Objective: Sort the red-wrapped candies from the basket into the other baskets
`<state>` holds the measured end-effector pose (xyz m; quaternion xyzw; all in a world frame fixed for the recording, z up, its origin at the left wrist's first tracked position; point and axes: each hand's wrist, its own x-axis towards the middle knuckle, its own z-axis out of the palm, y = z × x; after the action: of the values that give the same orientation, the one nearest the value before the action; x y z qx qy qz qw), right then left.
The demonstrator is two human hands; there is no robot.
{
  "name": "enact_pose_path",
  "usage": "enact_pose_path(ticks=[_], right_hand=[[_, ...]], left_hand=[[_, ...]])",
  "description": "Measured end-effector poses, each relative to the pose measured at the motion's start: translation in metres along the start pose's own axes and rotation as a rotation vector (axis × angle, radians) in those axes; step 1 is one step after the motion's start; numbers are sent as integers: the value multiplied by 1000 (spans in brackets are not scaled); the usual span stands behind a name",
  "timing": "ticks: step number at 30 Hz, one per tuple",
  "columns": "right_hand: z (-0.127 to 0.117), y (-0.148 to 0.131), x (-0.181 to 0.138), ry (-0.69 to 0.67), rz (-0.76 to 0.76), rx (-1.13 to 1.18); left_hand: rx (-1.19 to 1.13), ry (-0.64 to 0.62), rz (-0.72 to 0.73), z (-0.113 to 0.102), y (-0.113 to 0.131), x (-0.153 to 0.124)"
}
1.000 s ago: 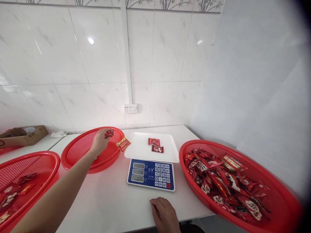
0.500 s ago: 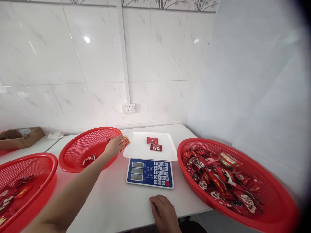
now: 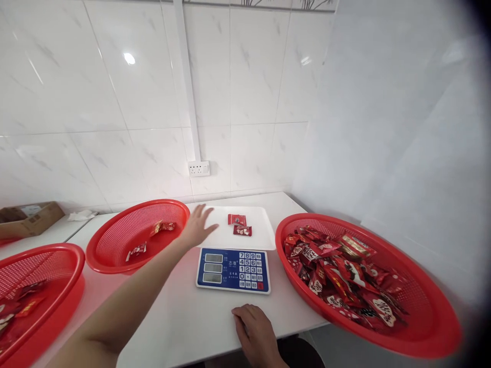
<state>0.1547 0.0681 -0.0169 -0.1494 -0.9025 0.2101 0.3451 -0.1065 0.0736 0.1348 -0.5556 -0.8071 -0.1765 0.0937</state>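
Left hand (image 3: 198, 226): extended forward with fingers spread flat, the grip open and holding nothing. It hovers over the left edge of the white rectangular weighing tray (image 3: 261, 232) of the blue-faced electronic scale (image 3: 232, 269); whether it touches the tray cannot be told.

Two small red wrapped candies (image 3: 239, 225) lie on the tray, one just behind the other, a little to the right of the left hand's fingertips.

Just left of the scale stands a round red plastic mesh basket (image 3: 115, 240) holding three red candy packets (image 3: 153, 236), well spread over its floor.

Right hand (image 3: 256, 335): resting palm down on the white worktop (image 3: 184, 317) at its near edge, in front of the scale's keypad. Fingers curled loosely; nothing seen in the grip.

To the right of the scale, a large red mesh basket (image 3: 422, 327) is filled on its left side with many red wrapped candies (image 3: 341, 281). At far left, a third red basket (image 3: 57, 276) contains a few packets. A brown cardboard box (image 3: 26, 219) sits by the tiled wall.
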Motion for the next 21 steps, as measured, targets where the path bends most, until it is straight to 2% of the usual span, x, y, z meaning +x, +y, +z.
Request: enact_pose_path(ticks=[5,9,15,21], right_hand=[[4,0,-1,42,10,14],[2,-2,1,36,25,13],[-3,-4,3,30,14,-1],[3,0,0,27,19,9]], left_hand=[[-59,-259,186,34,52,42],[-67,-365,203,41,66,66],[-102,-363,164,44,69,66],[-143,-346,103,45,63,56]])
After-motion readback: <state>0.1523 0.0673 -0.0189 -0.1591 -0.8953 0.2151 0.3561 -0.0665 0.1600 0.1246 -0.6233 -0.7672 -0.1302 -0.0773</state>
